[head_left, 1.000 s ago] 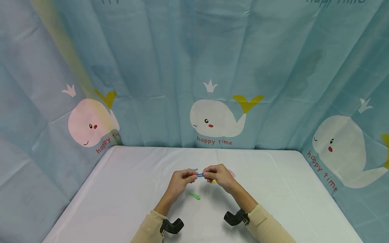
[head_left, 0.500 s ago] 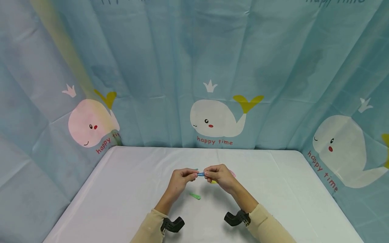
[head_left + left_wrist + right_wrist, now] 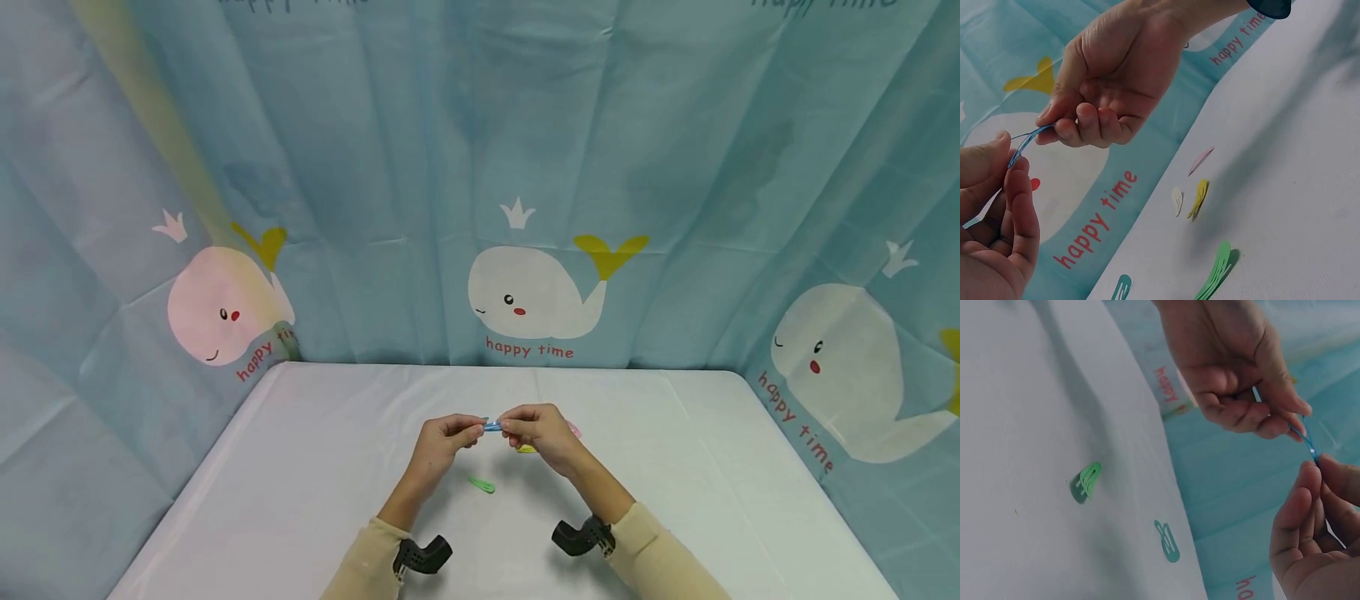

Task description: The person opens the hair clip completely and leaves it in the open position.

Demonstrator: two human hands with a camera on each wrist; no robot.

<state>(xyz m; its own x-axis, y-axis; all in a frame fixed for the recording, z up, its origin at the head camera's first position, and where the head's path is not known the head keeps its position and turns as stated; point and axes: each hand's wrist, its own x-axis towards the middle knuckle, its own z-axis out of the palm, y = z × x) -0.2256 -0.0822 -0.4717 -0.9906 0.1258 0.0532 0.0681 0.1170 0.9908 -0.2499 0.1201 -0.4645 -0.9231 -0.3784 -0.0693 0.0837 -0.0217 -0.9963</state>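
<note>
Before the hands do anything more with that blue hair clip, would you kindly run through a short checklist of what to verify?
1. Left hand pinches one end of the blue clip: ok.
2. Right hand pinches the other end: ok.
3. Blue clip held off the table: ok.
4. Clip snapped open or shut: cannot tell.
5. Green clip lies apart from both hands: ok.
6. Yellow clip, pink clip and teal clip rest flat on the table: ok.
</note>
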